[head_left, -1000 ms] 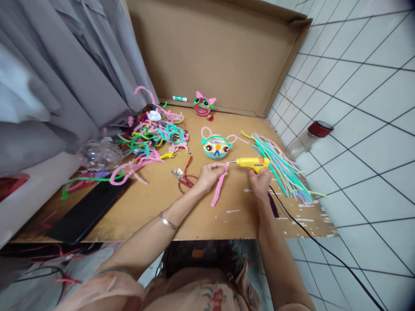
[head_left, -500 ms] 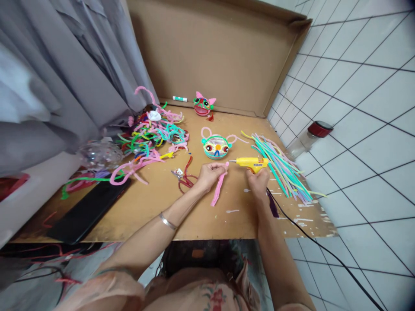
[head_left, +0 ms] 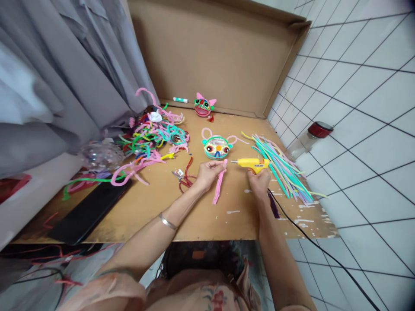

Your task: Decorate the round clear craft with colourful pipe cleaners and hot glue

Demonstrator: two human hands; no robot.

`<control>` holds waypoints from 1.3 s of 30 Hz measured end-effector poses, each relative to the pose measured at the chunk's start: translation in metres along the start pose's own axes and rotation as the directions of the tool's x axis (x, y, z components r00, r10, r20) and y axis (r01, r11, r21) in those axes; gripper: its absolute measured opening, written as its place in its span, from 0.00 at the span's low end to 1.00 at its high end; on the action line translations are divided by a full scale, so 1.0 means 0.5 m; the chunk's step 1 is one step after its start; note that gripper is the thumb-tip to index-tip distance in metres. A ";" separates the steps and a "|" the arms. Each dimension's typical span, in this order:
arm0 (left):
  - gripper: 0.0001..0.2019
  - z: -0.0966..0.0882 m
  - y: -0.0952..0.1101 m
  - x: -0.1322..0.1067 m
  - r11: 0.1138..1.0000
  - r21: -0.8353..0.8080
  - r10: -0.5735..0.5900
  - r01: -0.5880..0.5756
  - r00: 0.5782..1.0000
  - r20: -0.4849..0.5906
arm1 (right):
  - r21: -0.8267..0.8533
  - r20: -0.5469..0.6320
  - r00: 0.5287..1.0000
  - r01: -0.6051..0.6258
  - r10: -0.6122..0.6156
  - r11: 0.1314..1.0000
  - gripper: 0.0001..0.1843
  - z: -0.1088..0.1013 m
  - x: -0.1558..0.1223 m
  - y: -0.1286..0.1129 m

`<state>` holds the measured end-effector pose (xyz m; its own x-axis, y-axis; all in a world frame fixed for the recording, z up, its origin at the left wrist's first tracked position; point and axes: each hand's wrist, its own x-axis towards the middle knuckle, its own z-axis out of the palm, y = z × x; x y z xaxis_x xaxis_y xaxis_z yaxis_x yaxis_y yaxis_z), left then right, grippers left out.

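Note:
My left hand (head_left: pixel 209 174) pinches the upper end of a pink pipe cleaner strip (head_left: pixel 218 190), which hangs down toward the table. Wrapped round the handle of a yellow hot glue gun (head_left: pixel 249 163) is my right hand (head_left: pixel 260 180); the nozzle points left and stands a small gap from the strip's top. Just beyond both hands sits an animal face made of pipe cleaners (head_left: pixel 217 147), with round eyes, a green rim and pink looped ears. Red-handled pliers or cutters (head_left: pixel 184 179) lie left of my left hand, partly hidden by it.
A tangled heap of pipe cleaners (head_left: pixel 155 134) lies left, near a black flat case (head_left: pixel 90 211). Straight pipe cleaners (head_left: pixel 282 168) lie right, by a red-lidded jar (head_left: pixel 309 138). A finished-looking face (head_left: pixel 203 106) and glue stick (head_left: pixel 180 99) stand at the cardboard (head_left: pixel 220 56). A black cord (head_left: pixel 320 248) trails right.
The glue gun's nozzle has drawn slightly away to the right from the strip. My left hand has raised and straightened the pink strip a little, still holding it.

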<state>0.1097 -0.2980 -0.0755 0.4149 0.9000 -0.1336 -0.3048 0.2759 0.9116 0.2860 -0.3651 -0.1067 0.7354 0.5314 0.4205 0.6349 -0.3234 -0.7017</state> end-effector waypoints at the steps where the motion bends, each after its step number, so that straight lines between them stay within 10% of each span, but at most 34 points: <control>1: 0.16 0.000 0.001 0.000 1.000 0.002 -0.001 0.001 1.000 0.000 | 0.009 -0.007 1.000 -0.017 0.017 1.000 0.11 -0.001 -0.001 -0.004; 29: 0.20 0.006 -0.017 -0.004 0.996 -0.077 -0.032 0.037 0.998 0.059 | 0.099 0.091 0.994 -0.072 0.063 0.993 0.16 0.023 -0.023 -0.016; 39: 0.17 0.006 -0.006 -0.013 0.993 -0.116 -0.017 0.028 0.995 0.094 | 0.010 -0.140 0.969 -0.204 0.203 0.979 0.33 -0.011 0.035 0.055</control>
<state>0.1107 -0.3055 -0.0761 0.4990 0.8594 -0.1119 -0.3901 0.3381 0.8565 0.3176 -0.3690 -0.1151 0.8749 0.3396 0.3451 0.4691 -0.4176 -0.7782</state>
